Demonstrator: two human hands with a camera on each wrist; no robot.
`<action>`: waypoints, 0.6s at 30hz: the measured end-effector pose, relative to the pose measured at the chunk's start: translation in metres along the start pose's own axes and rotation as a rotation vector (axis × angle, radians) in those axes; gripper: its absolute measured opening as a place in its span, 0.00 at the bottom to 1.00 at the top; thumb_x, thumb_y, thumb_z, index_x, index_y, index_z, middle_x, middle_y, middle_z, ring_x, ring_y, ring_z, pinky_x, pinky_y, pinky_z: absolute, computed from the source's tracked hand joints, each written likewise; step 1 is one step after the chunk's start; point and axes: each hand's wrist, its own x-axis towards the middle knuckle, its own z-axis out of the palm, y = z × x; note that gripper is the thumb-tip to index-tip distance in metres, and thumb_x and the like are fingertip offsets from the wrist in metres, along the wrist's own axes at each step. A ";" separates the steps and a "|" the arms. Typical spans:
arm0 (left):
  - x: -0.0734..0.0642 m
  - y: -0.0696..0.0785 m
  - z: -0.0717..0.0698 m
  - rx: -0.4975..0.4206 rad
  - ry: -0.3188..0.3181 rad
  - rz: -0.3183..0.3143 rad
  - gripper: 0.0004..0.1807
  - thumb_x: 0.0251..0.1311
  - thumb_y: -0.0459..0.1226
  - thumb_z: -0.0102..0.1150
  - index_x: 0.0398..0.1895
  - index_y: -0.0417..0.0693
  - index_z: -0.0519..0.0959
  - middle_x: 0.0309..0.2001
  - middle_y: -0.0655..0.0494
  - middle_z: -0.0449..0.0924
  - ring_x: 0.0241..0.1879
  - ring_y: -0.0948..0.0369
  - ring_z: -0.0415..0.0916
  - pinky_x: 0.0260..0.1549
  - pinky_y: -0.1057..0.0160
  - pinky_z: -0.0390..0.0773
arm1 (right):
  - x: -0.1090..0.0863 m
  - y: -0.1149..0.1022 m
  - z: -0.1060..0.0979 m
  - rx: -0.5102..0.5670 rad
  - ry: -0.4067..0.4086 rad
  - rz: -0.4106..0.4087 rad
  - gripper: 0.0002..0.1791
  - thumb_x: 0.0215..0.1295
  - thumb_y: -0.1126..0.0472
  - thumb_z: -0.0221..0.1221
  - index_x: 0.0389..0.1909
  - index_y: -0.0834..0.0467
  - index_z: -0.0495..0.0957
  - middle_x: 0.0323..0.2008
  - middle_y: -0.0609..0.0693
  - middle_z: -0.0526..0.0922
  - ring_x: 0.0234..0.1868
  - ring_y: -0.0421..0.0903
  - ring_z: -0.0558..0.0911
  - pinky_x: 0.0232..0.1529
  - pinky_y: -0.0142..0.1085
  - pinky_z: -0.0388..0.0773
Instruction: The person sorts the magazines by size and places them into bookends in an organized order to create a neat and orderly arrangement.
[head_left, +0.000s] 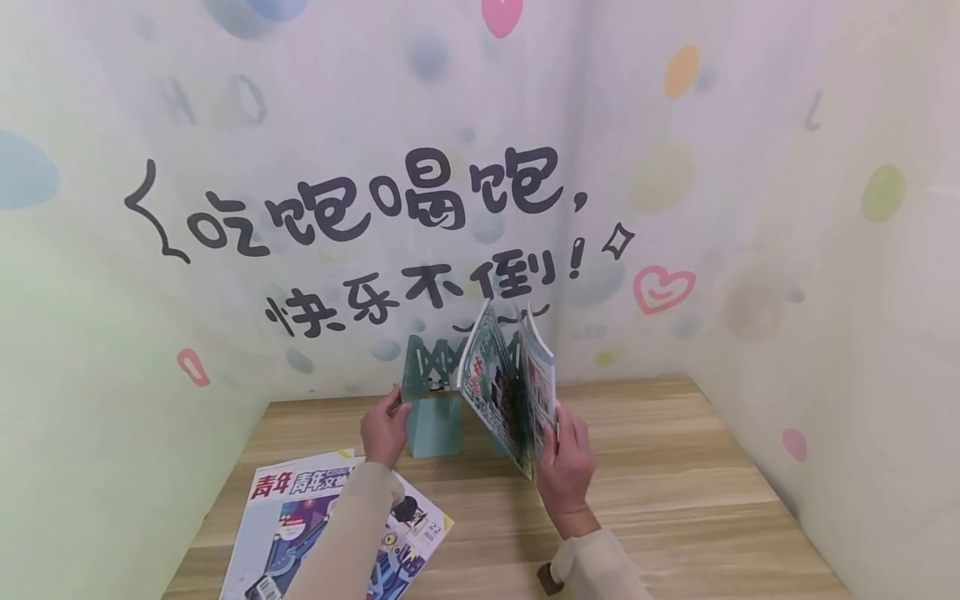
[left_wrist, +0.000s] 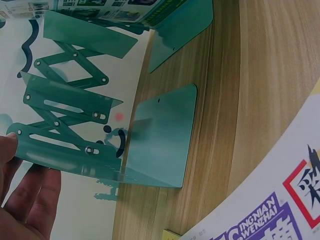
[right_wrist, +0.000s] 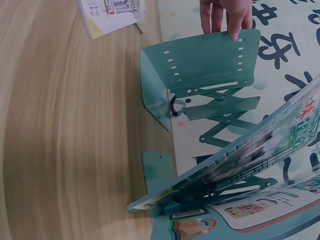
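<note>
A green metal expandable bookend [head_left: 437, 427] with crisscross scissor bars stands at the back of the wooden table, against the wall. My left hand [head_left: 385, 432] pinches the edge of its left end plate between thumb and fingers, as the left wrist view shows. At the bookend's right end, my right hand [head_left: 567, 473] holds the outer magazine [head_left: 542, 387] upright by its near side. A second magazine [head_left: 486, 371] with a green cover leans away to the left, making a V with the first. In the right wrist view, the leaning magazine [right_wrist: 240, 162] hides part of the scissor bars.
Two overlapping magazines lie flat at the table's front left: one with red title characters [head_left: 251, 533], another [head_left: 426, 517] partly under my left forearm. A printed wall covering [head_left: 480, 108] with large black characters rises behind the table [head_left: 675, 492].
</note>
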 end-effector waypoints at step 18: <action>0.000 -0.003 0.001 -0.001 0.006 0.019 0.23 0.67 0.33 0.57 0.66 0.46 0.71 0.60 0.46 0.76 0.56 0.48 0.76 0.51 0.52 0.79 | -0.023 0.007 0.001 0.005 -0.077 0.076 0.12 0.56 0.71 0.60 0.42 0.67 0.75 0.29 0.55 0.73 0.21 0.45 0.73 0.15 0.36 0.71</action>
